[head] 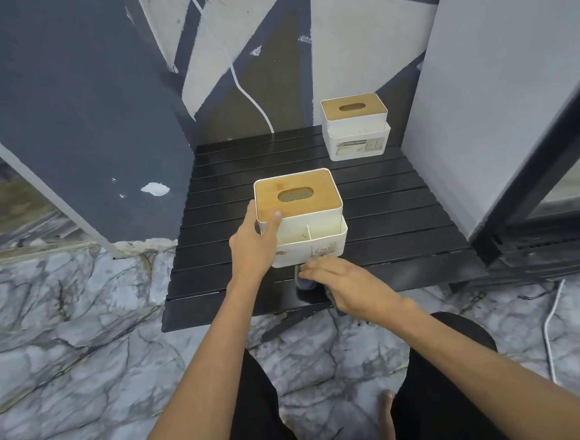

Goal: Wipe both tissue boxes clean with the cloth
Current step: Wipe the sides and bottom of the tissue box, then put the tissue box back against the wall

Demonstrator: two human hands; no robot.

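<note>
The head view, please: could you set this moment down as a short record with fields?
Surface: black slatted table
Near item: white tissue box with wooden lid, stained on its front
Far item: second white tissue box with wooden lid, at the table's back right, untouched
Left hand: grips the near box's left corner, thumb on the lid
Right hand: holds a dark grey cloth at the box's front base

Hands (252, 243) at near tissue box (302, 215)

Open slats between the boxes

Bare desk (383, 199) was left between the near tissue box (300, 215) and the far tissue box (356, 129); walls closed both sides.
</note>
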